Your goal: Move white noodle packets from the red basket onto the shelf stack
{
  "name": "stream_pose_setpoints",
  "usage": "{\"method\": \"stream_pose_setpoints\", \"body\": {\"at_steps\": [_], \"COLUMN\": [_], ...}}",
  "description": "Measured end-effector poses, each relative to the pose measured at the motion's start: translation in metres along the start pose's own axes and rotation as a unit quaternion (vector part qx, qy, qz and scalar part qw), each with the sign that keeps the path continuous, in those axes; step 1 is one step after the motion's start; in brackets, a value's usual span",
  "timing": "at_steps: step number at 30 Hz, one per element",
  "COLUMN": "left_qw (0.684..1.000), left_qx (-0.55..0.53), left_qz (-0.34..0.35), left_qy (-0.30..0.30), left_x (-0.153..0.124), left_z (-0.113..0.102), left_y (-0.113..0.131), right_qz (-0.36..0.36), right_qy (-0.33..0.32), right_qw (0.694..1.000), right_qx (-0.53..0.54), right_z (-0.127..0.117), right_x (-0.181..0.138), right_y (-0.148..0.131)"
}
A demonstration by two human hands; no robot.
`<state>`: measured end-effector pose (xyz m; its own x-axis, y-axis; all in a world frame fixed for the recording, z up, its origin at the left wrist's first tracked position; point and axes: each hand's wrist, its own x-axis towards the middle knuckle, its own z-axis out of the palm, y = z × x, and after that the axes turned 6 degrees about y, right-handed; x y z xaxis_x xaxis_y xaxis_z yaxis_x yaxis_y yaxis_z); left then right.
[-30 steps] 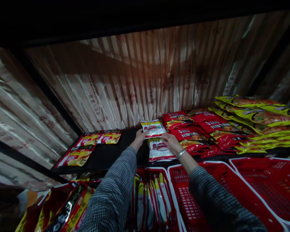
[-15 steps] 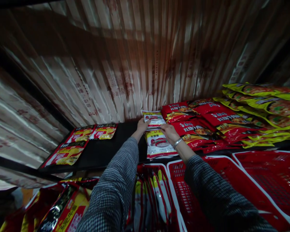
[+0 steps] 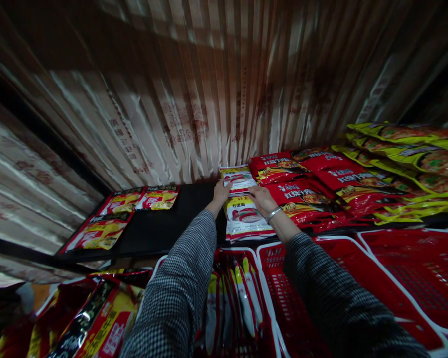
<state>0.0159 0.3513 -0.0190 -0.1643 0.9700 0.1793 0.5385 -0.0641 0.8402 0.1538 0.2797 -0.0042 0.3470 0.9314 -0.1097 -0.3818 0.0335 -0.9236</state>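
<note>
Both my arms in checked sleeves reach onto a black shelf [image 3: 160, 233]. My left hand [image 3: 221, 193] rests its fingers on the left edge of a white packet [image 3: 238, 178] lying at the back of the shelf. My right hand [image 3: 262, 200], with a silver bracelet on the wrist, lies flat on the same white packet's near edge, above a second stack of white packets [image 3: 246, 221] at the shelf front. Neither hand is wrapped round a packet; the fingers press flat on top.
Red packets [image 3: 306, 191] are piled to the right, with yellow packets [image 3: 406, 154] beyond them. Red-and-yellow packets [image 3: 134, 201] lie at the shelf's left. Red plastic baskets [image 3: 395, 278] stand below; one basket [image 3: 235, 303] holds upright packets. Corrugated sheeting [image 3: 209, 99] backs the shelf.
Both hands have pushed the rear white packet further back toward the corrugated wall. The camera has tilted, so the shelf sits higher in view.
</note>
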Motion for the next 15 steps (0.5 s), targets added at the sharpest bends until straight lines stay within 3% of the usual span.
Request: {"method": "stream_pose_setpoints", "body": {"at_steps": [8,15], "left_qw": [1.0,0.996], "left_qx": [-0.006,-0.072], "left_qz": [-0.027,-0.029], "left_qy": [-0.01,0.033], "left_x": [-0.006,-0.026], "left_z": [-0.005,-0.02], "left_y": [0.012,0.017], "right_qz": [0.015,0.042], "right_qy": [0.025,0.046], "right_qw": [0.999,0.998], "right_qx": [-0.015,-0.026], "right_z": [0.0,-0.007], "right_x": [0.0,-0.022], "right_y": [-0.003,-0.013]}}
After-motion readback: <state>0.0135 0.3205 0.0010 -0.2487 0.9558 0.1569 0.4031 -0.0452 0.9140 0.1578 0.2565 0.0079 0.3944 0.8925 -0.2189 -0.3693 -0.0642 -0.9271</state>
